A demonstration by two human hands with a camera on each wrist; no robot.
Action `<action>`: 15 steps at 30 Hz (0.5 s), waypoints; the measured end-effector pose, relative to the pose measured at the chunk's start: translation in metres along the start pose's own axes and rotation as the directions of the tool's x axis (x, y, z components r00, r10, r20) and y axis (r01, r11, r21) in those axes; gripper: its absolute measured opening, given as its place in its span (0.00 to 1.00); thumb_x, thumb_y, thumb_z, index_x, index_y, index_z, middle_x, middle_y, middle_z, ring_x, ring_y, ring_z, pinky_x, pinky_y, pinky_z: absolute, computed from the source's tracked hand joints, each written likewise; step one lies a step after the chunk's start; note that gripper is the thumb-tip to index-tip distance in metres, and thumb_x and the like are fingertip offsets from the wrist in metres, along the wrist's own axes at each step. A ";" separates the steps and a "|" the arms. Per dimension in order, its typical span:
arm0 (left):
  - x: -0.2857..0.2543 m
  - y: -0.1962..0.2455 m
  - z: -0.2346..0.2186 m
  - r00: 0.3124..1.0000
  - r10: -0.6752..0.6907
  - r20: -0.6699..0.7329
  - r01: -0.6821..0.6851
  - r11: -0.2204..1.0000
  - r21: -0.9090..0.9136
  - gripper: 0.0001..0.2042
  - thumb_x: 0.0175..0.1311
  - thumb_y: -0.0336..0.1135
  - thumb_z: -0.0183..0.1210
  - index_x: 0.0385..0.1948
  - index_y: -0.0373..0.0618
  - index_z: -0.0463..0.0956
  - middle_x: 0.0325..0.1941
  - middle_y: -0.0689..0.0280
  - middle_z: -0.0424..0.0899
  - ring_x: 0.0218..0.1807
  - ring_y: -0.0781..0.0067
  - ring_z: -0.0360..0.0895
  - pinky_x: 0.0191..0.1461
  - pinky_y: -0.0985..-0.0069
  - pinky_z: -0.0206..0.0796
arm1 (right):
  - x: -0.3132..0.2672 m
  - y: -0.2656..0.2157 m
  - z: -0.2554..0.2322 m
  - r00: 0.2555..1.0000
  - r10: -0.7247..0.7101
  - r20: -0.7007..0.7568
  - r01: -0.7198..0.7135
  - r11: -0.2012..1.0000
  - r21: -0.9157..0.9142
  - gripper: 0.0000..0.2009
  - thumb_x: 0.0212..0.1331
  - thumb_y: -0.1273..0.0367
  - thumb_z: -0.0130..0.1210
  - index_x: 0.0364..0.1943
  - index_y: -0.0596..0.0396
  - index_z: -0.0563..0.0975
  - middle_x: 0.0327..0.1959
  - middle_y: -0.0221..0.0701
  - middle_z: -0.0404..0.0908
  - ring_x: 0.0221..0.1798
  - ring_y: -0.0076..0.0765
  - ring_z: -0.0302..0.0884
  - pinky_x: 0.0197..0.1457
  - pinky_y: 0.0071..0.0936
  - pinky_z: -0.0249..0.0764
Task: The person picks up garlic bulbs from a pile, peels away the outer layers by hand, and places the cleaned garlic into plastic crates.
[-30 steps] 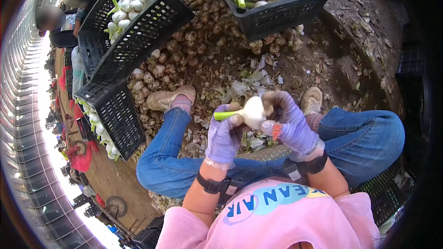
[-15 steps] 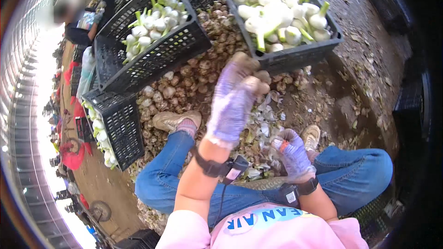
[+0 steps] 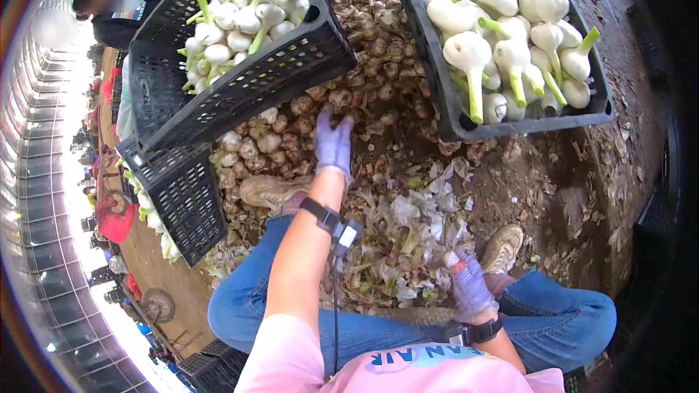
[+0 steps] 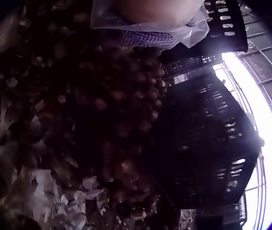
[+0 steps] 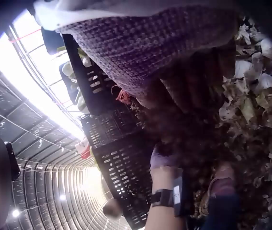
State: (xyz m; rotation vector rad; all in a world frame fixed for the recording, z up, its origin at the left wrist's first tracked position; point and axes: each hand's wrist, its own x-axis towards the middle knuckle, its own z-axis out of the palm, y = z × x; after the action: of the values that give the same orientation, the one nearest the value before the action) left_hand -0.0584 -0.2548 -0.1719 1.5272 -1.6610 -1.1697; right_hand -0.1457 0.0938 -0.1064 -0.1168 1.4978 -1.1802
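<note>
Fingers spread, my left hand (image 3: 333, 147) reaches over the pile of brown-skinned garlic bulbs (image 3: 271, 142) between the crates, its fingertips at the bulbs. Whether it touches one is unclear; no bulb shows in its grip. Only the purple cuff (image 4: 148, 39) of that glove shows in the left wrist view. My right hand (image 3: 472, 287) hangs low by the right shoe, fingers loosely bent, holding nothing visible. Its knitted glove (image 5: 160, 48) fills the top of the right wrist view, the fingers in shadow.
Trimmed white garlic fills a black crate (image 3: 535, 128) at upper right and partly fills another (image 3: 251, 91) at upper left. A third crate (image 3: 182, 204) stands at left. Peeled skins (image 3: 408, 211) litter the ground between the shoes. Other people sit at far upper left.
Both hands held a trimmed white bulb at first. The left hand moved up to the right crate's edge, then over to the brown pile, without the bulb. The right hand came apart and dropped lower.
</note>
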 end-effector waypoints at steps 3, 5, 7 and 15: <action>0.041 -0.011 0.020 0.999 0.027 0.020 -0.032 0.954 0.299 0.35 0.48 0.33 0.64 0.60 0.36 0.58 0.61 0.49 0.65 0.61 0.50 0.63 0.64 0.67 0.55 | 0.010 -0.007 0.003 0.999 0.054 -0.010 -0.053 0.998 0.016 0.11 0.60 0.66 0.53 0.40 0.60 0.76 0.36 0.29 0.79 0.39 0.22 0.72 0.45 0.20 0.69; 0.056 -0.021 0.035 0.995 0.072 -0.062 -0.038 0.901 0.433 0.36 0.44 0.34 0.67 0.59 0.37 0.60 0.60 0.47 0.65 0.60 0.48 0.63 0.63 0.66 0.57 | 0.011 -0.025 0.004 0.996 0.087 0.030 -0.086 0.995 -0.057 0.12 0.59 0.66 0.53 0.42 0.60 0.76 0.37 0.29 0.78 0.39 0.23 0.72 0.45 0.21 0.69; 0.058 -0.024 0.041 0.981 0.038 -0.189 0.040 0.920 0.391 0.37 0.43 0.34 0.67 0.58 0.37 0.60 0.59 0.47 0.66 0.60 0.49 0.64 0.62 0.66 0.58 | 0.011 -0.026 0.004 0.992 0.121 0.027 -0.122 0.993 0.010 0.13 0.59 0.66 0.54 0.43 0.59 0.75 0.38 0.28 0.78 0.40 0.23 0.72 0.46 0.22 0.69; -0.103 0.058 0.014 0.827 -0.199 0.525 0.300 0.947 -0.113 0.33 0.41 0.31 0.69 0.51 0.37 0.63 0.43 0.59 0.74 0.46 0.71 0.72 0.48 0.77 0.69 | 0.003 -0.009 0.005 0.983 -0.164 -0.086 0.177 0.968 0.176 0.18 0.60 0.65 0.49 0.52 0.60 0.72 0.46 0.32 0.76 0.48 0.27 0.72 0.53 0.25 0.68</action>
State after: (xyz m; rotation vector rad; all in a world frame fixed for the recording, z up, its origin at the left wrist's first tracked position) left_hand -0.0800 -0.1540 -0.1123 1.4193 -1.6246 -1.9572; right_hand -0.1472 0.0845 -0.1011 -0.0812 1.4551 -1.4686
